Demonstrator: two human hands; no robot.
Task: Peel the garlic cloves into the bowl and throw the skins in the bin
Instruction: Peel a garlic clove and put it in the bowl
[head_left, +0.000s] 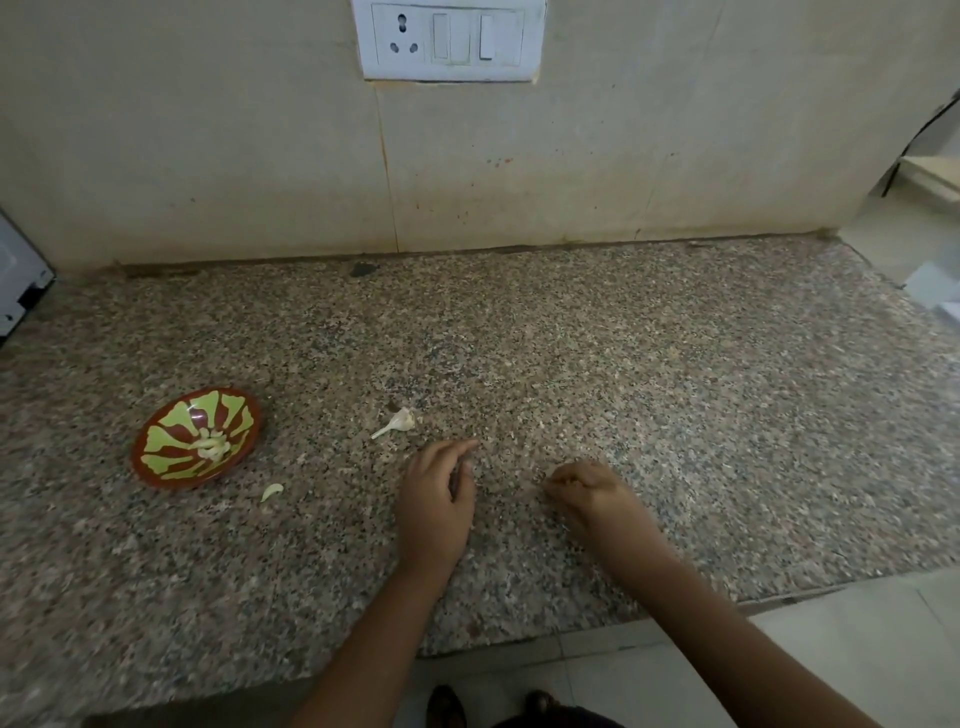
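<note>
Granite speckle could let skins be missed on the counter (675, 405). Cloves (213, 444) are kept in the bowl (171, 415), one stray clove (272, 491) just beside it. Left hand (434, 499) is laid open; right hand (587, 491) is curled, its grip cannot be told.

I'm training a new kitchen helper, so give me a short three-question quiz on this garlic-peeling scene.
1. True or false: the patterned bowl holds peeled garlic cloves.
2. The loose clove lies: A) in the bowl; B) on the granite countertop beside the bowl; C) in a hand.
3. Fill in: the garlic stalk lies nearer the ____ hand.
Key: 1 true; 2 B; 3 left hand.
</note>
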